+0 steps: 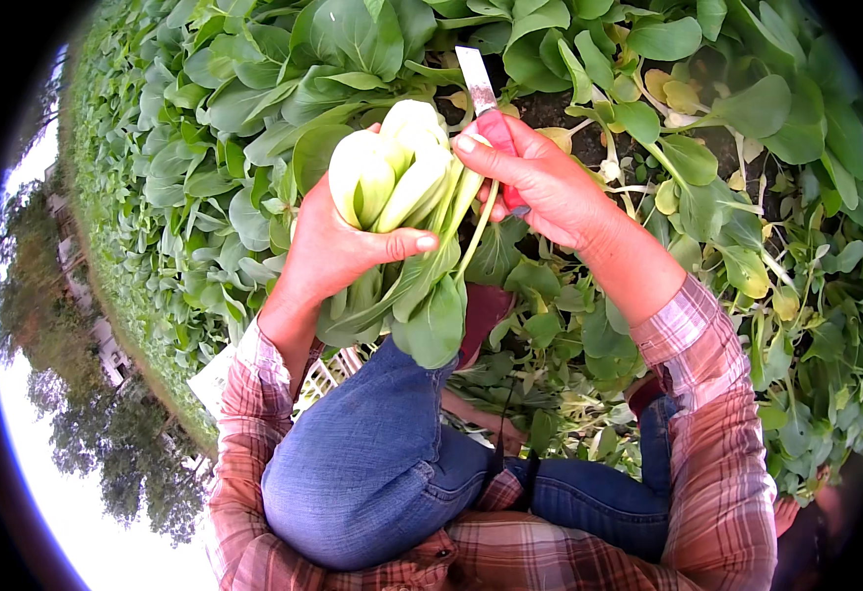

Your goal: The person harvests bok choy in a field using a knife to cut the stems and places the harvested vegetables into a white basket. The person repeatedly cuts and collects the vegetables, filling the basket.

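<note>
My left hand (pixel 328 241) is wrapped round a bunch of bok choy (pixel 402 182), thumb across its stalks. Its pale, rounded stem bases point up and away from me, and the green leaves hang down toward my knee. My right hand (pixel 540 182) is closed on the red handle of a knife (pixel 478 79), whose flat, square-ended blade points away from me, with dark marks near the handle. The right thumb and fingers also pinch a thin outer stalk (pixel 476 182) at the right side of the bunch.
Growing bok choy (pixel 244 108) fills the field ahead and to the left. On the right, yellowed leaves (pixel 747 266) and cut stalks lie among plants over dark soil (pixel 540 110). A white slatted crate (pixel 328 374) is partly hidden behind my bent knee (pixel 363 453). Trees stand far left.
</note>
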{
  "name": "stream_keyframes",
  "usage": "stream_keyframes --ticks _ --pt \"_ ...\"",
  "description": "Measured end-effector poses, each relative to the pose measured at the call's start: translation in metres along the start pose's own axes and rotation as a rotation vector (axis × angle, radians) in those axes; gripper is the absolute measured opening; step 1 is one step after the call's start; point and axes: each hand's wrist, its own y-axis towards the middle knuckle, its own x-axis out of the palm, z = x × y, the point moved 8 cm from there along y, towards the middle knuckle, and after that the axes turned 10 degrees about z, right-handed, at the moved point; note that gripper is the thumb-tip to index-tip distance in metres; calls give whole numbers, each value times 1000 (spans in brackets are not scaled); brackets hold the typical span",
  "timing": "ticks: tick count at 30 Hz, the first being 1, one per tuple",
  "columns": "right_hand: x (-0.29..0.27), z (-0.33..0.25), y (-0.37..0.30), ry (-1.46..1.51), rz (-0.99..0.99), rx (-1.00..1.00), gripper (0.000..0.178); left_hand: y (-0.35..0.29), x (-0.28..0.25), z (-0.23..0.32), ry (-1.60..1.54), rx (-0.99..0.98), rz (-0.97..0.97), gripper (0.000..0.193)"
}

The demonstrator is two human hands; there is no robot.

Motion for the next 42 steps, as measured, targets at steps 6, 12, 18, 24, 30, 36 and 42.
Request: stream_keyframes --ticks 6,12,18,24,30,36,42 --pt "9 1 -2 131 78 -41 28 -3 1 -13 -79 -179 16 96" --pt "2 -9 -13 188 -296 100 27 -4 -27 -22 -201 -254 36 65" --pt "-11 -7 -17 -12 -319 113 39 3 -33 -28 -223 -249 37 66" --pt "25 -16 -9 -40 -77 -150 25 -4 -14 -19 -261 -200 -64 72" --pt "39 -9 -16 53 -8 -143 34 -16 -15 -5 -103 -180 21 73" --pt "-25 14 2 -827 30 -215 37 -33 -38 24 24 -103 -207 89" --pt "-50 31 44 -985 260 -240 29 -3 11 64 400 222 -668 84"
